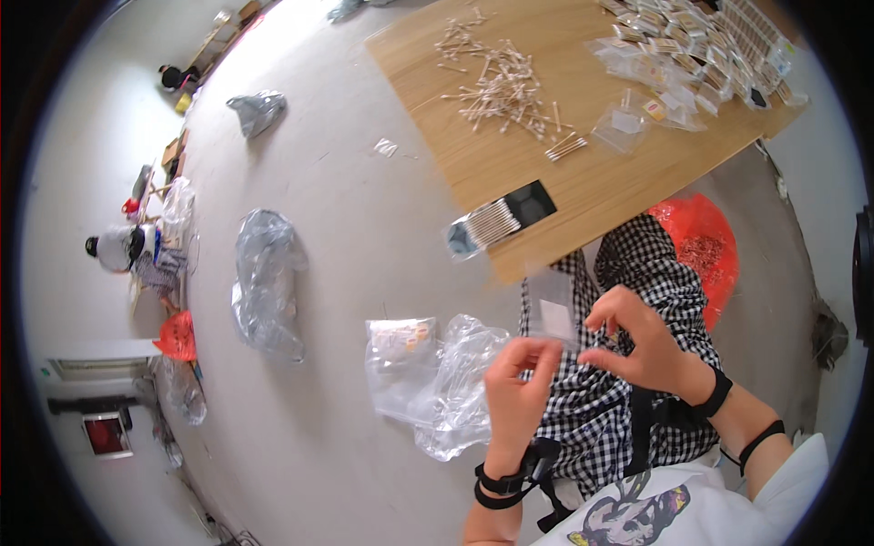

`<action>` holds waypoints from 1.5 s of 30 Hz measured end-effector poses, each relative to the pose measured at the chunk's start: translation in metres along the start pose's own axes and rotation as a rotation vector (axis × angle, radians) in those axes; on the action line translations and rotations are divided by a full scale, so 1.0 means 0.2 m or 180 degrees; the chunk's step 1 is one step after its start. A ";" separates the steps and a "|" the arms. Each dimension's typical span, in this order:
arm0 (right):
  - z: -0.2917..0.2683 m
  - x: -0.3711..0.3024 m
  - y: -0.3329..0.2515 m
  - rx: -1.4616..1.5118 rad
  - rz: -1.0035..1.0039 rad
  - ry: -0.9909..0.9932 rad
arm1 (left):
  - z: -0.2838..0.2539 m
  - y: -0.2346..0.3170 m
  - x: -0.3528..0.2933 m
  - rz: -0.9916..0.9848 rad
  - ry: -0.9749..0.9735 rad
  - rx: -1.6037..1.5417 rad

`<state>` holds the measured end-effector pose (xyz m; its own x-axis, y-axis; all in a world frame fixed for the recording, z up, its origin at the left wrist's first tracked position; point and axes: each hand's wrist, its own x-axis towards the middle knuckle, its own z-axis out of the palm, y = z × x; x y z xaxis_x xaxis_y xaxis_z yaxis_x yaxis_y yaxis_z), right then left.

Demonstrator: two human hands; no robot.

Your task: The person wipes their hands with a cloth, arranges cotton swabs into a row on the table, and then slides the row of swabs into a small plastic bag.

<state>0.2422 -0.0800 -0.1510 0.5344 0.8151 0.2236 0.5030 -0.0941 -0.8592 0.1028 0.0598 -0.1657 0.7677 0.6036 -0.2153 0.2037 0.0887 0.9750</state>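
Over my lap, my left hand (521,391) pinches the lower edge of a small clear plastic bag (553,309) that has a white card in it. My right hand (645,350) is beside the bag, thumb and bent fingers apart, with nothing between them. On the near corner of the table, a row of cotton swabs (492,224) lies side by side across a dark strip (533,202) and a clear wrapper. Farther up the table are a small bunch of swabs (566,146) and a loose heap of swabs (501,86).
Many filled small packets (696,50) cover the table's far right. Beneath the table is a red bag (710,250). Clear plastic bags (455,382) and a grey plastic bundle (266,284) lie on the floor. Another person (123,247) is at the far left.
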 end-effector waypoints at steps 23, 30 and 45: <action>0.30 -0.13 -0.31 -0.0652 -0.0889 0.0257 | -0.17 0.00 -0.35 0.1304 0.0148 0.0621; 0.23 -0.13 -0.26 -0.0002 0.0058 0.0204 | -0.17 0.03 -0.29 0.1938 0.0088 0.0987; 0.03 -0.14 -0.12 0.2152 0.0962 0.0256 | -0.03 0.09 -0.12 0.0245 -0.0090 -0.0845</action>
<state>0.2123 -0.0968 -0.1397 0.6444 0.7626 -0.0565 -0.1874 0.0859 -0.9785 0.0842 0.0508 -0.1417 0.7922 0.5945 -0.1379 -0.0194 0.2503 0.9680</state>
